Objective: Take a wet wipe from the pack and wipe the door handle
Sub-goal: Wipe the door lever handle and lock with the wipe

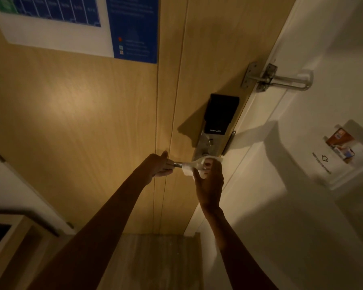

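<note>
The metal door handle (178, 164) sticks out leftward from the silver lock plate on the wooden door (92, 122). My left hand (160, 166) is closed around the handle's free end. A white wet wipe (194, 166) is wrapped around the handle's inner part near the plate. My right hand (210, 181) grips the wipe against the handle, thumb in front and fingers over the top. The wipe pack is out of view.
A black smart lock panel (220, 114) sits above the handle. A metal swing-bar door guard (281, 79) bridges door and white frame. A key-card holder (342, 149) hangs on the right wall. A blue notice (134, 28) is stuck high on the door. Dark furniture stands at the lower left.
</note>
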A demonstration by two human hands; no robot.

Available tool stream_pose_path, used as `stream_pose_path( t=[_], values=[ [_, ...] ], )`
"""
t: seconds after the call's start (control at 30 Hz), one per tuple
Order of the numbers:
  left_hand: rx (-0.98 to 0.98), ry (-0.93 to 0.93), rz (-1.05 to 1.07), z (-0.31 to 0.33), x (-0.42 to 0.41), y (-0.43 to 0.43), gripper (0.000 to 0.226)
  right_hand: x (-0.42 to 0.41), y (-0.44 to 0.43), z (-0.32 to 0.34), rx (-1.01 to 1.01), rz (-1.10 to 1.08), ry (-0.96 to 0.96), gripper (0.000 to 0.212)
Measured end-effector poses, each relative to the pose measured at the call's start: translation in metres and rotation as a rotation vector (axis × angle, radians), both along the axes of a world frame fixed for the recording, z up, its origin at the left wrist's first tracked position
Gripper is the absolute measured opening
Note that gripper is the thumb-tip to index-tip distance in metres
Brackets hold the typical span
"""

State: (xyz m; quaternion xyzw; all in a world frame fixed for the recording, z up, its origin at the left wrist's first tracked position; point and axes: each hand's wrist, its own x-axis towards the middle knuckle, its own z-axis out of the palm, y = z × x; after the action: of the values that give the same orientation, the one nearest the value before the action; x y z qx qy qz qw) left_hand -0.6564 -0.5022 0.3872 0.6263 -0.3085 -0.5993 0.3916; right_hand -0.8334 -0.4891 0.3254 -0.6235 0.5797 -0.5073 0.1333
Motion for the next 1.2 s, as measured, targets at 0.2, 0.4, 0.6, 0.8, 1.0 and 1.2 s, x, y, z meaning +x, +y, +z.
stream_pose_path(
  t=[0.2,0.4,0.6,0.8,1.0,1.2],
  values=[
    [0.004,-0.015,-0.013,-0.002,0.003,-0.005,0.047,-0.009,-0.033,-0.002,-0.057,0.180,0.643,0.037],
    [0.011,-0.019,-0.028,-0.003,0.002,-0.007,0.048,-0.013,-0.047,0.007,-0.078,0.337,0.759,0.030],
    [0.055,-0.025,-0.144,0.008,0.004,-0.006,0.038,-0.005,-0.042,0.006,-0.109,0.294,0.709,0.028],
    [0.077,0.011,-0.095,0.007,0.004,-0.006,0.043,-0.012,-0.045,0.010,-0.087,0.361,0.819,0.036],
    [0.052,0.027,-0.061,0.006,0.002,-0.004,0.048,-0.005,-0.052,0.016,-0.070,0.416,0.658,0.030],
    [0.054,-0.018,-0.107,0.007,0.002,-0.008,0.043,-0.002,-0.054,0.006,-0.109,0.427,0.623,0.024]
  ],
)
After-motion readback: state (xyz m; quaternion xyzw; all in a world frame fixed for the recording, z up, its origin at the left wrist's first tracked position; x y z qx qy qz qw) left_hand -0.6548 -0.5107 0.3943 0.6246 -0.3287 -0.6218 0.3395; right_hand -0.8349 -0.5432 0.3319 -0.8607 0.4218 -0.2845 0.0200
